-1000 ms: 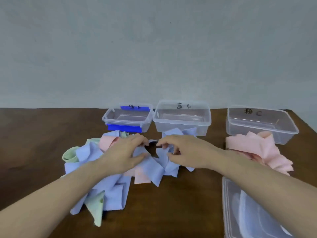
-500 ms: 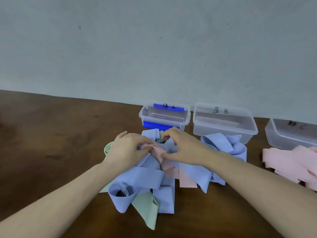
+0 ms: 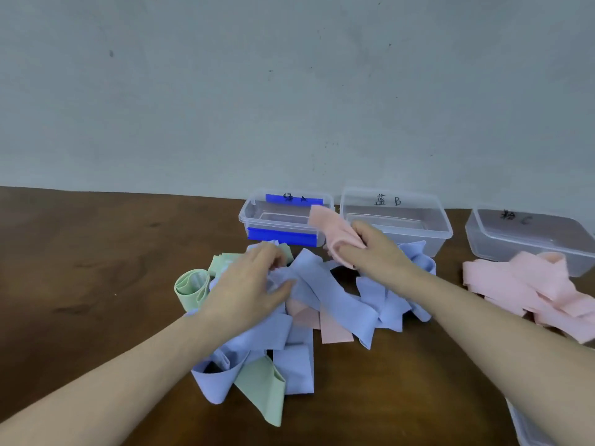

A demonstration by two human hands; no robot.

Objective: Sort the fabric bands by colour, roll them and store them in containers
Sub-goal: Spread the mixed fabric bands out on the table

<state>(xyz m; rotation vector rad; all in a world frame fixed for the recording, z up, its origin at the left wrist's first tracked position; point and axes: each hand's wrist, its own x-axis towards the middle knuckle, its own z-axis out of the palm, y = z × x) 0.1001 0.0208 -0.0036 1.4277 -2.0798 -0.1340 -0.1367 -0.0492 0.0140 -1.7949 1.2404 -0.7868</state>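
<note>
So the right hand (image 3: 375,252) has its grip closed around one end of a pink band (image 3: 335,233), fingers curled over it, with the free end sticking up and to the upper left, right in front of the blue-clipped container (image 3: 283,217). Below the grip the band disappears, so I can't tell how much of it is loose or whether it runs under the pile.

The left hand (image 3: 248,288) sits lower and left of centre, fingers spread fairly flat and pressing down on the mixed pile (image 3: 289,317) of blue, green and pink bands. It looks like it's pinning the heap rather than gripping anything, though the fingertips are partly buried in fabric.

The bit that matters: the sorted pink heap (image 3: 531,291) lies at the right edge of the frame, just in front of the container marked C (image 3: 528,236). That's off to the right of the right-hand grip and a little lower in frame, with the container marked B (image 3: 396,217) and a clump of blue bands (image 3: 402,291) in between. So the right hand is clearly the nearer one, and I reckon the move is a sideways carry to the right across the counter (image 3: 96,284).

Only snag I can see is the band's hidden tail dragging blue ones along if it's tangled in.
</note>
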